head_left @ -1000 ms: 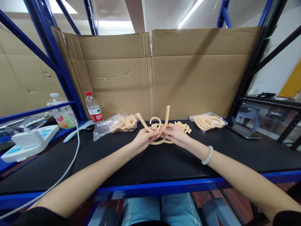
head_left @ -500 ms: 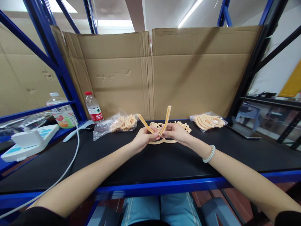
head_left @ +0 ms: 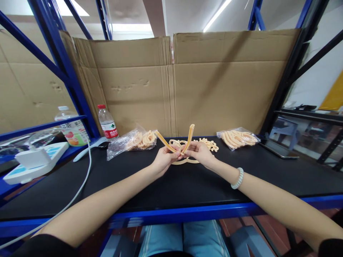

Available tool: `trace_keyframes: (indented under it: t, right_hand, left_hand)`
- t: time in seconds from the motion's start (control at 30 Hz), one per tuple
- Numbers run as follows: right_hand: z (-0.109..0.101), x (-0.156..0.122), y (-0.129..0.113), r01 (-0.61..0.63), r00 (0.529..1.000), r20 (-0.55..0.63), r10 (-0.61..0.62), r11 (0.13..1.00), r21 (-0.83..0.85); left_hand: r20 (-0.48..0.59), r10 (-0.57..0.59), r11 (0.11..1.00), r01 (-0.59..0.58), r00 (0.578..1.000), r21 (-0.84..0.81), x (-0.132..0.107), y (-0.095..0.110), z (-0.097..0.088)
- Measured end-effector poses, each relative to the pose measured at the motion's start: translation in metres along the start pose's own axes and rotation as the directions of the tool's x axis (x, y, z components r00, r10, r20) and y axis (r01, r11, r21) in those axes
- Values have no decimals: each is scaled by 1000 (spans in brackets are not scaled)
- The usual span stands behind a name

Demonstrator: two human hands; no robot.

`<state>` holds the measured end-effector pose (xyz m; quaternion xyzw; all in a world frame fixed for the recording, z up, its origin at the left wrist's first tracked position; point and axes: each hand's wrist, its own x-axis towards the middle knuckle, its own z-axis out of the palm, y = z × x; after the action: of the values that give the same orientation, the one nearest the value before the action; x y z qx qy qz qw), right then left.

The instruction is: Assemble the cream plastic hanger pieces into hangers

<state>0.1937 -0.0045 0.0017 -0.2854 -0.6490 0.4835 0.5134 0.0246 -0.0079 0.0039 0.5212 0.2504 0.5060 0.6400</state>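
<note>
Two pale wooden strips form a V between my hands, their lower ends meeting at my fingertips. My left hand [head_left: 166,159] pinches the left wooden strip [head_left: 163,139], which leans out to the left. In my right hand [head_left: 200,152] is the right wooden strip [head_left: 190,135], which rises more steeply. Whether the two strips are joined at the bottom cannot be made out behind the fingers. Just beyond and below the hands, a curved wooden frame [head_left: 178,162] lies on the black table, partly hidden. Small scalloped wooden pieces [head_left: 210,144] lie behind my right hand.
On the black table [head_left: 171,192], an opened plastic bag of wooden pieces [head_left: 139,140] lies left and another bag [head_left: 237,138] right. A red-capped bottle [head_left: 107,123] stands at the back left, near a power strip [head_left: 34,162] and white cable [head_left: 83,182]. Cardboard [head_left: 214,82] walls the back.
The right strip's top has dipped slightly, and the left strip has shifted a little left and down. Both hands keep their pinch; the view has shifted very slightly.
</note>
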Motion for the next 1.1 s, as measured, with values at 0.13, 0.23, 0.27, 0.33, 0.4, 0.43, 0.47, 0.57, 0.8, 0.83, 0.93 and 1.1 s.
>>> trace_keyframes:
  t: [0.13, 0.23, 0.27, 0.33, 0.4, 0.43, 0.47, 0.57, 0.8, 0.83, 0.93, 1.1]
  right_hand:
    - [8, -4, 6, 78, 995, -55, -81, 995, -62]
    - [12, -7, 6, 128, 989, -65, -136, 985, -119]
    - [13, -7, 5, 139, 986, -74, -150, 981, -136]
    - [14, -8, 5, 147, 981, -104, -165, 976, -163]
    - [15, -8, 5, 131, 978, -142, -156, 977, -170]
    - [16, -8, 5, 117, 977, -157, -142, 980, -162]
    - [16, -7, 5, 102, 977, -169, -127, 984, -145]
    - [18, -5, 3, 66, 981, -179, -77, 995, -69]
    - [-19, 7, -18, -14, 987, -158, 35, 991, 136]
    - [-29, 9, -21, -52, 992, -105, 67, 989, 139]
    - [-60, 10, -28, -143, 989, 44, 141, 989, 26]
    - [-87, 10, -36, -146, 984, 66, 163, 966, -215]
  left_hand:
    - [-146, -18, 998, 9, 989, -62, -4, -6, 5]
    - [-218, -38, 998, 27, 975, -50, -6, -5, 9]
    - [-239, -45, 999, 37, 970, -38, -7, -3, 10]
    - [-275, -59, 998, 57, 960, -15, -8, 0, 12]
    - [-295, -69, 998, 69, 953, -8, -9, 2, 14]
    - [-299, -71, 997, 72, 952, -8, -9, 4, 14]
    - [-296, -73, 997, 75, 952, -7, -9, 4, 14]
    - [-276, -71, 997, 79, 959, 17, -8, 6, 14]
    - [-252, -37, 999, 36, 967, -8, 3, 17, 4]
    - [-257, -45, 999, 39, 965, -28, 6, 21, 0]
    - [-248, -108, 993, 96, 963, -63, 17, 33, -14]
    - [-191, -147, 985, 161, 970, 56, 30, 55, -42]
